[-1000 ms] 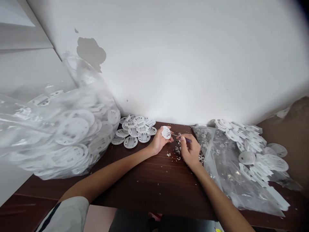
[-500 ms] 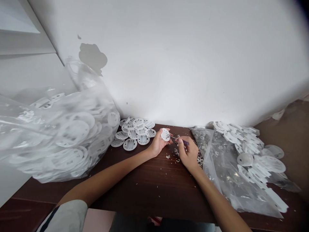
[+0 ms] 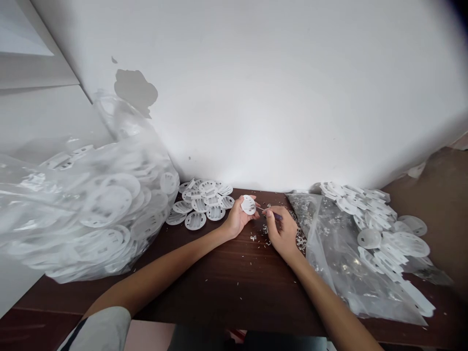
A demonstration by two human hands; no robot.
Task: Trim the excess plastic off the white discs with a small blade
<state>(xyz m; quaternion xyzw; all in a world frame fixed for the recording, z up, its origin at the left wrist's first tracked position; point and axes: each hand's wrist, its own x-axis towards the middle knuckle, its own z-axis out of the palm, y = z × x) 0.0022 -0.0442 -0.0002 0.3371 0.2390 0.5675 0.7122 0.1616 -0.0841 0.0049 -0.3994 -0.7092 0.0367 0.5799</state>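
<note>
Between the thumb and fingers of my left hand is a round white plastic disc with slots in it, held up above the table. My right hand is closed around the dark purple handle of a thin screwdriver-like tool. Its slim metal shaft points left, and the tip is at the disc's right edge; whether it touches cannot be made out. Small metal pieces lie scattered on the table beneath and beside my right hand. A pile of similar slotted discs lies to the left of my left hand.
A large clear plastic bag full of white discs bulges at the left. On the right, a flat clear bag lies by a heap of white plastic parts. Tiny white scraps dot the dark wooden table, which meets a white wall.
The whole view has shifted slightly, with things appearing a little further left. Both hands keep their grip on the disc and the tool, almost unmoved relative to each other.
</note>
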